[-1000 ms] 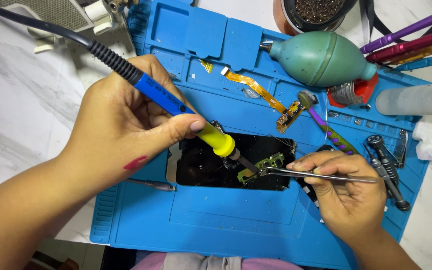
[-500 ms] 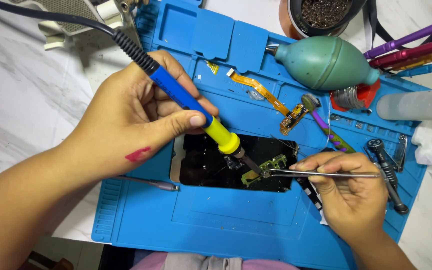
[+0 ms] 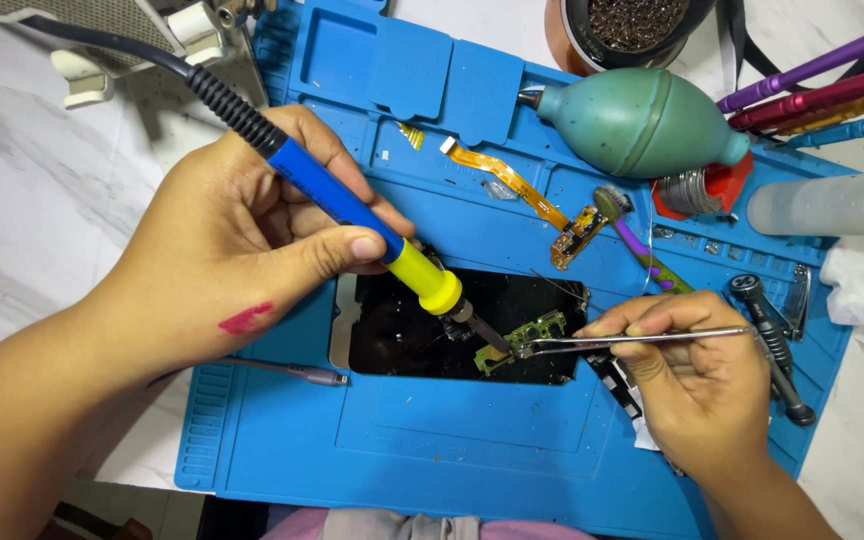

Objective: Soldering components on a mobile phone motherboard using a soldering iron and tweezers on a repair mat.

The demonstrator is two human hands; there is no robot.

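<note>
Now small green circuit board (image 3: pixel 524 338), irregular shape, pinched by right hand (image 3: pixel 707 385) w/ tweezers (image 3: pixel 642 340); left hand (image 3: pixel 242 235) grips soldering iron (image 3: pixel 382 245).

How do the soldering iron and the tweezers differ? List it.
The soldering iron is thick, blue and yellow, corded, slanting in the left hand. The tweezers are thin bare metal, cordless, lying level in the right hand. Both tips meet at the small green board.

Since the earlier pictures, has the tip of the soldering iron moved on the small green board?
No. The soldering iron tip stays at the left end of the small green board, over the dark phone; only the camera shifted.
</note>
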